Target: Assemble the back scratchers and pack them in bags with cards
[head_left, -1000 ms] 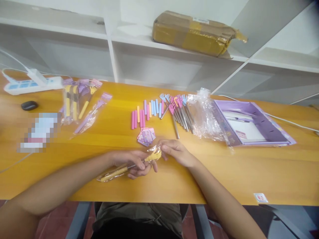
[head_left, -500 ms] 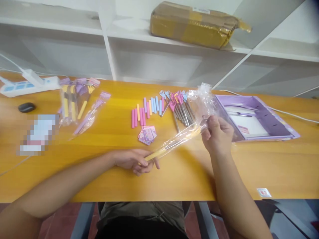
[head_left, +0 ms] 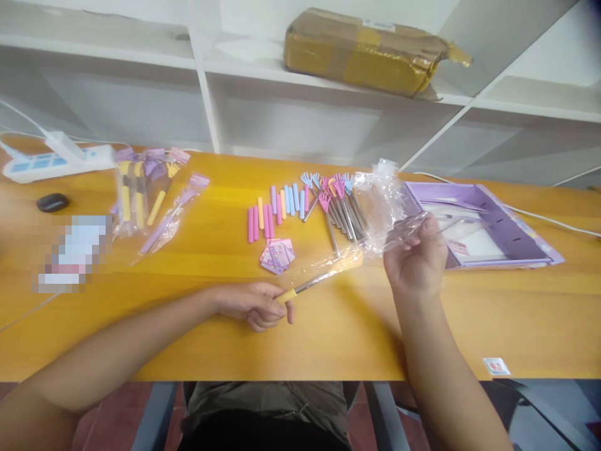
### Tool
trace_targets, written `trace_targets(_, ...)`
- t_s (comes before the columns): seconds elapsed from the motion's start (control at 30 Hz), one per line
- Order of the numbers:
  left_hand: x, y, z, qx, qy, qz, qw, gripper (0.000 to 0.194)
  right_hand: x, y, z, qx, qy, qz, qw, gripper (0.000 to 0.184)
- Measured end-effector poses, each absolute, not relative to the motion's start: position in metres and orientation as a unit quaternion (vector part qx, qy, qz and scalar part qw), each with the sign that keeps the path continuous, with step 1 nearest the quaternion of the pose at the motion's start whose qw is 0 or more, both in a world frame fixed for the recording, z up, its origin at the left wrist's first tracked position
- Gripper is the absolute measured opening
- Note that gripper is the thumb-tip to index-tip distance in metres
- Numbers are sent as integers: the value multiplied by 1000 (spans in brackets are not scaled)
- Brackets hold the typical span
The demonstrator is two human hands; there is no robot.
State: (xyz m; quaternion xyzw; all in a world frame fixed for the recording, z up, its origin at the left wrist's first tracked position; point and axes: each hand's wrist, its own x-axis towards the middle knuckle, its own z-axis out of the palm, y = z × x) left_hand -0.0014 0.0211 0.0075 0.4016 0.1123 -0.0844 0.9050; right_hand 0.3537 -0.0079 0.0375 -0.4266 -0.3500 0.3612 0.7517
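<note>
Left hand: the left hand (head_left: 258, 307) has its grip clamped on the handle of a yellow back scratcher (head_left: 307, 285), thumb on top.
Right hand: the right hand (head_left: 416, 254) has its grip pinched together on the end of a clear bag (head_left: 373, 252).
Yellow back scratcher: above the bench (head_left: 338, 351) between the hands, tilted, its head toward the right hand; film surrounds the head and at least part of the metal rod, and I cannot tell whether it reaches the handle.
Header cards: pink and purple printed ones top the bagged scratchers (head_left: 139, 200) at the left and the bagged purple scratcher (head_left: 169, 216) beside them; print too small to read.
Loose cards: a fanned stack of pink and purple printed cards (head_left: 277, 255) lies beyond the left hand; wording unreadable.
Parcel: on the shelf (head_left: 248, 72), a brown taped parcel (head_left: 366, 53) bears a white label (head_left: 379, 25), illegible.
Sticker: a small white sticker (head_left: 496, 366) with a red figure is at the bench's near edge, right side.
Purple box: the purple box (head_left: 507, 216) holds white sheets and a pink card; its outer side is patterned.
Phone-like thing: its face (head_left: 77, 247) is pixelated, so unreadable.
Mid-bench: pink, yellow, purple and blue tubes (head_left: 278, 210), then loose scratchers (head_left: 345, 216), then crumpled clear film (head_left: 382, 200).
</note>
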Motion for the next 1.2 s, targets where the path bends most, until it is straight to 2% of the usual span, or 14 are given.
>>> trace_targets(0.1,-1,21,7,393,114,-75,910,41,337,-8,31,-423,-383,359,739,33)
trace_targets(0.23,-1,20,4,383,108,-63,915,43,297,-9,19,-448,-441,441,641,32)
trace_targets(0.3,-1,19,3,385,112,-57,914,42,299,-5,22,-443,-430,426,661,30)
trace_targets(0.4,-1,18,1,391,120,-68,910,42,342,13,42,-447,-400,336,726,33)
trace_targets(0.47,-1,18,1,388,120,-76,910,43,385,31,60,-479,-395,277,733,33)
trace_targets(0.53,-1,18,1,381,119,-75,914,43,423,51,75,-596,-390,191,676,24)
trace_targets(0.63,0,19,0,374,116,-63,918,44,455,73,82,-701,-377,128,592,14)
trace_targets(0.83,-2,19,4,387,154,-56,908,51,447,90,66,-795,-385,10,468,24)
trace_targets(0.93,-2,17,6,401,172,-41,899,50,417,76,57,-778,-423,-67,459,26)
trace_targets(1.0,-1,16,7,410,169,-7,896,48,382,54,51,-708,-510,-7,489,24)
trace_targets(1.07,2,15,7,420,159,42,893,48,337,25,45,-603,-591,204,495,28)
trace_targets(1.13,3,13,5,461,158,87,869,51,287,-4,42,-465,-630,464,414,35)
trace_targets(1.2,2,11,3,570,189,139,788,49,244,-25,42,-363,-646,583,333,34)
